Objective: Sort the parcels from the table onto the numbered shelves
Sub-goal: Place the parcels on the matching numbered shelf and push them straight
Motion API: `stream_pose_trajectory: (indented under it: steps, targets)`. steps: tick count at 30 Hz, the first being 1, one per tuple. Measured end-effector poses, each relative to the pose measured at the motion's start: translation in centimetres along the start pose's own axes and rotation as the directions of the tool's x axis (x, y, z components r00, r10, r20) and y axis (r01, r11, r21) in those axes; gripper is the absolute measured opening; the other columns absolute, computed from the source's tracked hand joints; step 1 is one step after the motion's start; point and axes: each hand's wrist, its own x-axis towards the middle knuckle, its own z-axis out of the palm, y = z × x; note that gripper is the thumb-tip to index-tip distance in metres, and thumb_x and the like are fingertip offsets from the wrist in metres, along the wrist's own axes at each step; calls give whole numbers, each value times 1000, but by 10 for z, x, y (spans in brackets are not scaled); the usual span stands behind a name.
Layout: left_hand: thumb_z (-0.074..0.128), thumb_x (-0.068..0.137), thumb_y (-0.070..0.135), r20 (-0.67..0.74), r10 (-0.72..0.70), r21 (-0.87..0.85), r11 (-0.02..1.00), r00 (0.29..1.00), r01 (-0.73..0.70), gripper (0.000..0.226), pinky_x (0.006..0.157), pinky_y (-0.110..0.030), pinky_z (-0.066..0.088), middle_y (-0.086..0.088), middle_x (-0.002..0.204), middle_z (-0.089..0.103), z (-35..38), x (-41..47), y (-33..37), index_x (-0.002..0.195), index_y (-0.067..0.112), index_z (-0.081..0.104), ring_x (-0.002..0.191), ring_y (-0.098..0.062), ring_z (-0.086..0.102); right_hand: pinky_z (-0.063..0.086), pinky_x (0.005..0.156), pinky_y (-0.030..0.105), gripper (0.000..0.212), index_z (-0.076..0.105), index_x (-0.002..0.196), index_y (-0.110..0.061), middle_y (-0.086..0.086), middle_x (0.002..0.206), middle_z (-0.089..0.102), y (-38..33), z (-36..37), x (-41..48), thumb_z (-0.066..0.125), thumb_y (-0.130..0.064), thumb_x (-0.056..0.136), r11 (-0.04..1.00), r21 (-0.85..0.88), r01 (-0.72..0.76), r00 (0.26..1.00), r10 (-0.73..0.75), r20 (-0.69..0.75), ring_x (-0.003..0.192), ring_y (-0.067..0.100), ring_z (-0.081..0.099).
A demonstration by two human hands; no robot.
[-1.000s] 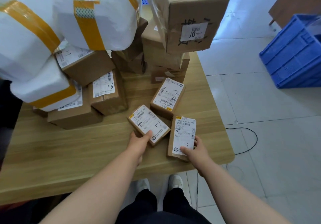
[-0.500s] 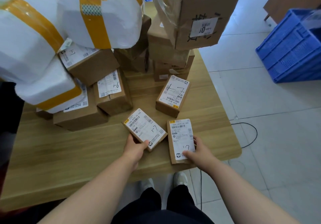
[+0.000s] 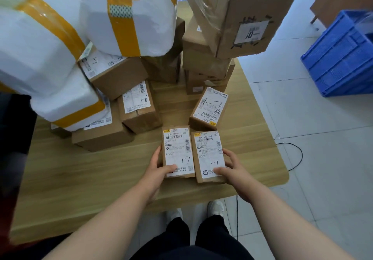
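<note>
Left parcel (image 3: 178, 151) in left hand (image 3: 156, 172) lies beside right parcel (image 3: 207, 155) in right hand (image 3: 235, 169).

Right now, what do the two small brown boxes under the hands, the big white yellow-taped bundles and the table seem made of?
Left small brown box and right small brown box: likely cardboard, matt, folded edges, white paper labels. Big white bundles: probably plastic wrap, slightly glossy, creased, yellow tape bands. Table: light wood grain, smooth; veneer or laminate, cannot tell.

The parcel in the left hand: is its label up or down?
Up: the left parcel shows its label, marked 1-7, on top.
</note>
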Motion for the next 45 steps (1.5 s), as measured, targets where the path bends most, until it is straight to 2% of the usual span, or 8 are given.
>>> stream_pose_trajectory:
  steps: [5,10,15,22,27,36,40,45]
  targets:
    - [64,79,-10,44,-5,-115,993,999,10,88,94,-44,48,-4,121,62,-17,-16,13,146,36,30,112,-30,60,51,93,49,72,39,139,-31,15,120,65,-10,2,-3,67,1,81,980,197,6,992,-30,122,104,34,66]
    - [83,56,-2,29,70,-205,977,997,-62,116,97,-44,49,-13,137,52,-34,-48,13,148,39,25,119,-31,58,49,94,47,93,31,144,-30,14,122,65,-37,10,-5,75,-3,67,985,174,15,941,-73,330,111,33,63]
    - [98,40,38,-182,234,-205,941,955,-269,111,108,-49,40,-6,141,52,-40,-86,3,134,55,40,130,-26,49,50,96,46,91,31,144,-26,12,129,61,-69,23,-5,76,-4,68,994,56,89,862,-105,496,112,29,63]
    - [83,63,39,-682,306,-184,807,664,-561,72,92,-18,46,27,111,65,6,-176,-36,122,54,46,110,8,58,48,100,46,81,37,139,-27,8,126,62,-96,55,-26,74,-11,69,961,-183,206,651,5,759,109,24,65]
    - [87,50,49,-868,178,-219,699,463,-680,89,110,-39,38,18,126,63,26,-241,-94,130,47,48,125,-7,53,49,97,43,67,33,144,-29,-1,127,63,-65,99,-59,66,-12,87,864,-341,369,472,142,870,109,18,65]
    - [85,54,32,-994,-47,-109,546,100,-831,94,110,-48,38,-1,133,60,44,-379,-186,140,31,46,128,-19,51,39,108,50,90,38,142,-22,8,133,59,8,190,-190,82,-25,63,792,-364,491,75,378,923,123,26,55]
    - [76,66,13,-994,-113,-45,473,-10,-880,82,99,-34,50,-2,131,62,42,-442,-231,140,28,45,123,-19,56,42,106,47,82,39,140,-14,6,131,61,57,228,-258,80,-19,69,747,-362,558,-20,448,894,120,23,58]
    - [78,69,15,-972,-175,67,425,-155,-903,74,82,-22,55,-2,127,65,43,-536,-291,135,28,48,116,-18,62,46,102,43,70,42,139,-33,-9,126,63,138,264,-351,76,-34,78,661,-277,697,-140,505,852,117,14,59]
